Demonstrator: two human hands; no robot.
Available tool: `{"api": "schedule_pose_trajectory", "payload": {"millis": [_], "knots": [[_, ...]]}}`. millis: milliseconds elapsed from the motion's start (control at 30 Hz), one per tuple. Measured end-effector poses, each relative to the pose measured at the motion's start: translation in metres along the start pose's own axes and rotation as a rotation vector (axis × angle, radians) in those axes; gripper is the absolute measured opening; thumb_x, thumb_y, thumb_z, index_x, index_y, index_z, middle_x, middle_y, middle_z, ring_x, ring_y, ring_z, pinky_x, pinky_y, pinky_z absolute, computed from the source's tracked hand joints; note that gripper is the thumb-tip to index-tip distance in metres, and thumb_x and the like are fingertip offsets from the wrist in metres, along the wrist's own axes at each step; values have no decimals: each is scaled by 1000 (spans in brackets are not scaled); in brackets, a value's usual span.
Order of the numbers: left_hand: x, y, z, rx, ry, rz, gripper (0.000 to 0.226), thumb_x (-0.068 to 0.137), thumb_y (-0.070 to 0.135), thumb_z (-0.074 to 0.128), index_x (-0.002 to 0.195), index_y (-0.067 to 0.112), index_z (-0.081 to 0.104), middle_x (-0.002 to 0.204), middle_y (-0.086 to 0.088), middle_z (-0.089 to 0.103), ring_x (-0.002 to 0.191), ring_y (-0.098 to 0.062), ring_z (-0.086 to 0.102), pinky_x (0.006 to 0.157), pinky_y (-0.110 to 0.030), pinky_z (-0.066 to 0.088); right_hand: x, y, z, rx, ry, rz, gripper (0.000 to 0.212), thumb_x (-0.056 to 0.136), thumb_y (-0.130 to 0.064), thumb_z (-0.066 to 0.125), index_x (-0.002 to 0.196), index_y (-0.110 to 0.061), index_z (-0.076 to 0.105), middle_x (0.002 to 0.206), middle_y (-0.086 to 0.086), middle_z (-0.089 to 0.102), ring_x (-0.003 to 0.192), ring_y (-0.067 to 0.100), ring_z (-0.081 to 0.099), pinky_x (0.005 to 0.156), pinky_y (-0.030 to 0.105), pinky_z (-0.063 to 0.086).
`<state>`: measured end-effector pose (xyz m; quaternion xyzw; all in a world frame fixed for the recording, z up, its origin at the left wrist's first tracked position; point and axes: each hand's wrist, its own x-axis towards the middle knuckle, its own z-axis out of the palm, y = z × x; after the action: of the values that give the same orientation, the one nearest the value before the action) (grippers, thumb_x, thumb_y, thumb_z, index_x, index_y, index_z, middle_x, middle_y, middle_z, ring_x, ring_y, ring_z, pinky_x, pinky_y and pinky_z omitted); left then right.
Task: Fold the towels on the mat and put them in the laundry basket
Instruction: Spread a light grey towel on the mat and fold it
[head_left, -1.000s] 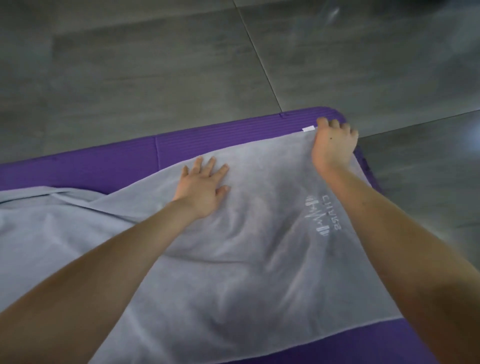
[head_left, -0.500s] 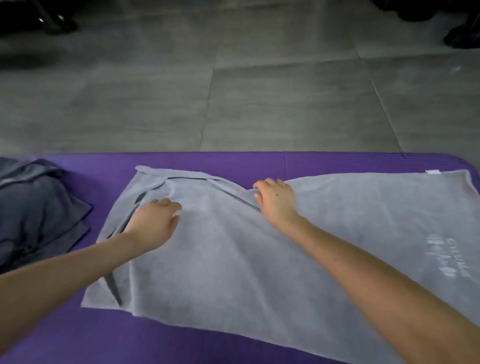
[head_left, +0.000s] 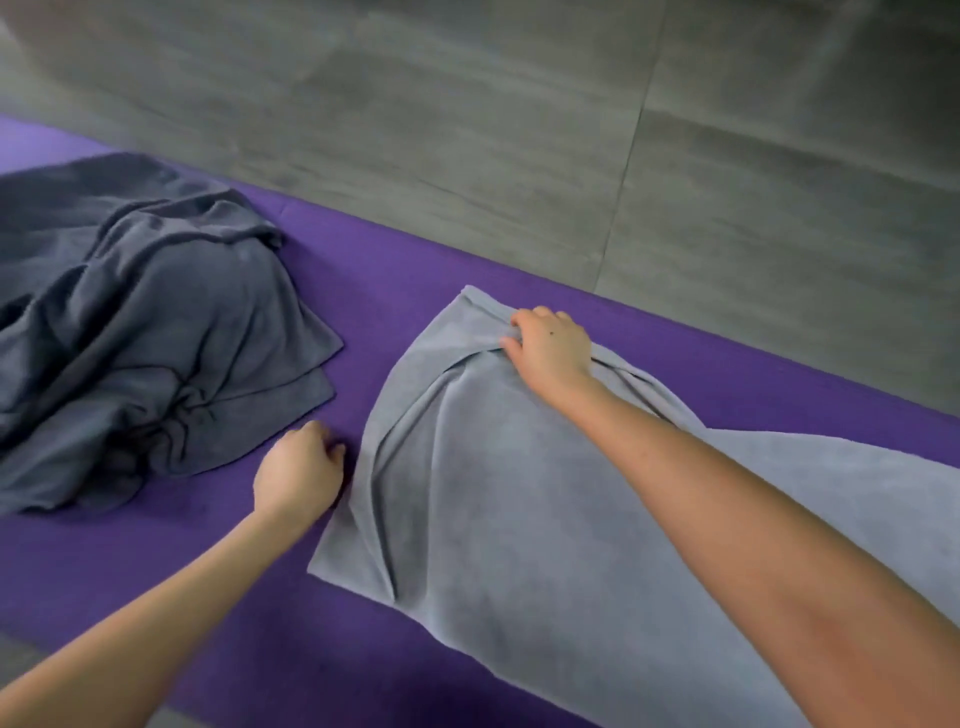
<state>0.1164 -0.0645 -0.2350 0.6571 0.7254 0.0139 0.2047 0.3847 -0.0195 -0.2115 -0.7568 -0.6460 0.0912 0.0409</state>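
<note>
Pinching the far corner of the pale grey terry towel (head_left: 519, 493) on the purple foam mat (head_left: 374, 296), seemingly to fold it, your right hand (head_left: 550, 348) leads; your left hand (head_left: 298, 473) rests beside it, fingers (head_left: 314, 431) curled, empty.

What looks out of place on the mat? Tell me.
The light grey towel is not flat: its left end is bunched into long diagonal creases where the right hand grips it. The dark grey towel lies in a crumpled heap, unfolded, on the purple mat.
</note>
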Motion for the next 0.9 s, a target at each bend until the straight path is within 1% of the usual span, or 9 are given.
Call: {"api": "schedule_pose_trajectory", "payload": {"millis": [67, 200, 367, 433, 533, 667, 767, 833, 900], "knots": [[-7, -12, 3, -51, -22, 4, 19, 89, 21, 55, 99, 9, 65, 98, -12, 67, 94, -33, 59, 66, -32, 40, 23, -24, 9, -31, 20, 18, 35, 95, -33, 47, 122, -12, 55, 122, 10, 55, 111, 31, 50, 86, 37, 40], [-24, -30, 7, -153, -88, -2, 13, 87, 26, 59, 82, 15, 66, 75, 2, 63, 71, -19, 55, 54, -27, 36, 63, -49, 21, -128, 35, 64, 35, 95, -34, 51, 119, -9, 55, 120, 12, 57, 113, 31, 51, 82, 36, 42], [-34, -33, 6, -216, -208, 18, 16, 82, 27, 62, 68, 19, 60, 63, 8, 59, 61, -10, 53, 49, -18, 35, 88, -51, 21, -134, 34, 108, 24, 96, -19, 47, 113, -14, 63, 113, 14, 65, 107, 34, 58, 80, 33, 43], [-34, -35, 0, -325, -325, -39, 15, 78, 23, 67, 67, 13, 63, 60, 8, 58, 59, -7, 51, 51, -18, 38, 90, -50, 8, -96, 79, 137, 25, 97, -20, 46, 115, -13, 62, 114, 17, 64, 108, 36, 58, 83, 35, 44], [-34, -46, -31, -592, -598, -203, 16, 75, 9, 72, 80, -5, 65, 65, -5, 56, 61, -14, 49, 54, -22, 43, 93, -45, -17, -51, 144, 169, 26, 94, -10, 42, 114, -13, 59, 115, 18, 63, 108, 38, 57, 82, 36, 43], [-35, -78, -69, -603, -896, -278, 14, 76, 9, 74, 85, 0, 70, 69, -5, 60, 62, -12, 52, 52, -18, 46, 108, -55, -24, 134, 107, 215, 30, 91, -11, 43, 111, -17, 64, 117, 12, 64, 111, 32, 57, 86, 32, 44], [-25, -99, -66, -438, -884, -312, 12, 78, 7, 71, 70, 2, 63, 58, -5, 57, 48, -10, 47, 43, -18, 39, 104, -74, 4, 390, -65, 140, 32, 92, -10, 44, 118, -17, 62, 123, 6, 63, 115, 23, 56, 92, 27, 42], [-19, -109, -53, -156, -844, -268, 22, 81, 13, 63, 62, 5, 59, 48, -4, 54, 39, -11, 43, 41, -20, 37, 87, -83, 23, 512, -301, 24, 47, 91, -4, 42, 136, -16, 48, 138, 4, 53, 126, 16, 49, 106, 28, 37], [-15, -111, -43, 233, -725, -146, 35, 85, 34, 56, 59, 11, 60, 49, 1, 59, 46, -13, 52, 50, -21, 42, 69, -83, 30, 499, -355, -50, 58, 89, 0, 40, 144, -19, 37, 145, 1, 44, 134, 15, 41, 111, 29, 31]]}}
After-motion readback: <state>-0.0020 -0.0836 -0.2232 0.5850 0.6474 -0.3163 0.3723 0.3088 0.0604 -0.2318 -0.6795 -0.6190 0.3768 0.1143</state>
